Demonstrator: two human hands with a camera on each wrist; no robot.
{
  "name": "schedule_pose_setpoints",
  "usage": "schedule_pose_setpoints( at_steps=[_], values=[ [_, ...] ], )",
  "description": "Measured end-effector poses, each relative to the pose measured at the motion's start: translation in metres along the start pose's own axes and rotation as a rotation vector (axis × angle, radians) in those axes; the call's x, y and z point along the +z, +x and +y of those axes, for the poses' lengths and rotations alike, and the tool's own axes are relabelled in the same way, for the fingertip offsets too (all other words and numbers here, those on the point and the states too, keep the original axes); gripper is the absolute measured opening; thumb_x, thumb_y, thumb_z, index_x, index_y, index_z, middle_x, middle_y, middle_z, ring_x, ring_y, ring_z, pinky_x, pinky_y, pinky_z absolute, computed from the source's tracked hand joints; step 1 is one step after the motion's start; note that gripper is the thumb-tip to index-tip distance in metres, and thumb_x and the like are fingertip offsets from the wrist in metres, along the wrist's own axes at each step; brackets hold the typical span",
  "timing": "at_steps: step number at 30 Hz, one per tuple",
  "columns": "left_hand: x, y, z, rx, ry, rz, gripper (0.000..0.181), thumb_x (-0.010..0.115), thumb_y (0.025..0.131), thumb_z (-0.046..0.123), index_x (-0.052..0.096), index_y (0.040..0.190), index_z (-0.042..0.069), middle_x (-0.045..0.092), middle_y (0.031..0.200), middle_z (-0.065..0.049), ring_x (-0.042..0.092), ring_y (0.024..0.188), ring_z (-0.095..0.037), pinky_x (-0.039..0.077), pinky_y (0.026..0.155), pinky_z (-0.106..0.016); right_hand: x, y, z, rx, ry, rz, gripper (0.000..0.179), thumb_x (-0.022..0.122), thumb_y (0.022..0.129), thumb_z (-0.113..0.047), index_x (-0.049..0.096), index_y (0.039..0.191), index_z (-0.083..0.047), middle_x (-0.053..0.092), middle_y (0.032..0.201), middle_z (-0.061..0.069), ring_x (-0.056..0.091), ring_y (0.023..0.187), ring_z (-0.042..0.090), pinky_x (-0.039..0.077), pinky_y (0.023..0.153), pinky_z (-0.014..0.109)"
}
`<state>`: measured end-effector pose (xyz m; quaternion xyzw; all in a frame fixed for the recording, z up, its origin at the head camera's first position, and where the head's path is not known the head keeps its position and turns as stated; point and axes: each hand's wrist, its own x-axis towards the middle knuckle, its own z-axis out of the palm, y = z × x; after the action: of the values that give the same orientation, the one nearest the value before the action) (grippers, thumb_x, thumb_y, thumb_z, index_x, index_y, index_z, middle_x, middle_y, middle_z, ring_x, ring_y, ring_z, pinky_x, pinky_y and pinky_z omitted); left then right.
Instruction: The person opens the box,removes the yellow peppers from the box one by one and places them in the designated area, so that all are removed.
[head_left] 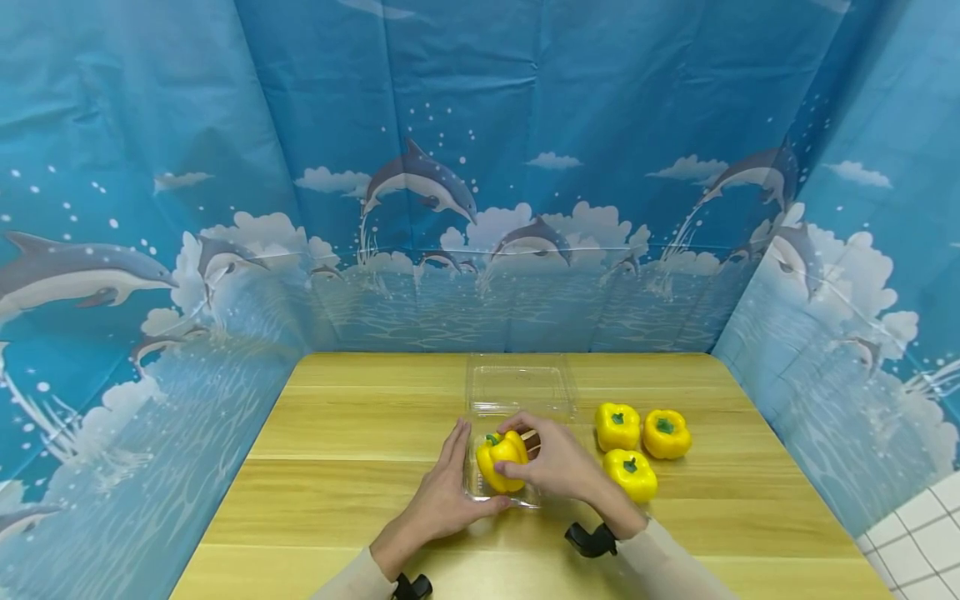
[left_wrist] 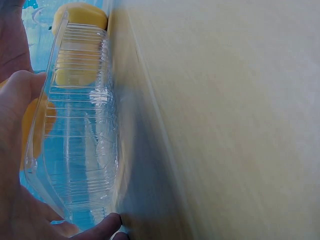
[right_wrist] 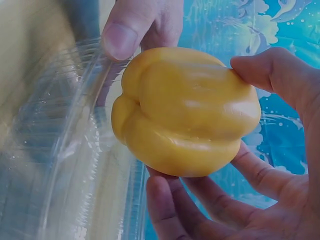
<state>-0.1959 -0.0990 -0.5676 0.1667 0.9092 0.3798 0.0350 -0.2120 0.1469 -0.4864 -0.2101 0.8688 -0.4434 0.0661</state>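
Observation:
In the head view my right hand point(head_left: 553, 462) holds a yellow bell pepper point(head_left: 501, 461) with a green stem over the tray half of a clear plastic clamshell box point(head_left: 471, 479). The right wrist view shows the thumb on one side of the pepper point(right_wrist: 192, 115) and the fingers curled on the other. My left hand point(head_left: 444, 498) grips the box at its near left corner. Its fingers run along the left side and its thumb lies at the front edge. In the left wrist view the box wall point(left_wrist: 80, 155) sits between thumb and fingertips.
Three more yellow bell peppers stand to the right: one at the back point(head_left: 617, 427), one at the far right point(head_left: 667, 434) and one nearer point(head_left: 631, 474). The box's lid point(head_left: 521, 385) lies folded back on the wooden table point(head_left: 360, 467). A dolphin-print curtain point(head_left: 480, 308) surrounds the table.

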Motion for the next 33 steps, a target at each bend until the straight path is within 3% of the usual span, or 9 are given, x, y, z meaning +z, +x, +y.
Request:
schedule_pose_setpoints(
  at_steps=[4,12,18,27,33],
  values=[
    [0.0,0.001,-0.001,-0.002,0.002,-0.001,0.144,0.085,0.09,0.081,0.01,0.188,0.008,0.007,0.198,-0.017,0.051,0.161,-0.062,0.053,0.122,-0.08,-0.001,0.0,0.0,-0.006,-0.011,0.016,0.05,0.098,0.095,-0.036,0.077,0.136,-0.017,0.08,0.139,0.008,0.081,0.11,0.023,0.071,0.094,0.032],
    [0.0,0.001,-0.002,-0.004,-0.009,-0.006,0.141,0.089,0.092,0.073,0.009,0.189,0.008,0.006,0.199,-0.016,0.052,0.161,-0.062,0.054,0.12,-0.082,-0.004,-0.003,-0.001,-0.015,0.008,0.033,0.05,0.097,0.096,-0.035,0.076,0.14,-0.02,0.08,0.142,0.005,0.081,0.116,0.025,0.071,0.103,0.053],
    [0.0,0.001,-0.002,-0.007,-0.01,-0.01,0.142,0.087,0.092,0.077,0.008,0.189,0.011,0.005,0.199,-0.013,0.053,0.16,-0.061,0.055,0.119,-0.081,-0.009,-0.005,-0.001,-0.036,-0.008,0.034,0.053,0.096,0.097,-0.034,0.076,0.145,-0.023,0.079,0.146,0.005,0.082,0.119,0.029,0.072,0.101,0.048],
    [-0.001,0.001,-0.003,-0.003,-0.012,-0.018,0.142,0.087,0.092,0.077,0.008,0.189,0.011,0.003,0.199,-0.014,0.054,0.16,-0.061,0.055,0.118,-0.082,-0.014,-0.011,0.0,-0.062,-0.023,0.007,0.058,0.091,0.099,-0.026,0.074,0.155,-0.022,0.071,0.16,0.015,0.079,0.128,0.044,0.073,0.1,0.053],
    [-0.001,0.0,-0.002,-0.004,-0.009,-0.014,0.143,0.086,0.091,0.079,0.008,0.189,0.011,0.003,0.199,-0.014,0.055,0.157,-0.064,0.055,0.118,-0.083,-0.018,-0.013,0.001,-0.065,-0.056,0.012,0.06,0.089,0.098,-0.022,0.073,0.157,-0.029,0.069,0.163,0.014,0.077,0.133,0.047,0.074,0.099,0.046]
  ],
)
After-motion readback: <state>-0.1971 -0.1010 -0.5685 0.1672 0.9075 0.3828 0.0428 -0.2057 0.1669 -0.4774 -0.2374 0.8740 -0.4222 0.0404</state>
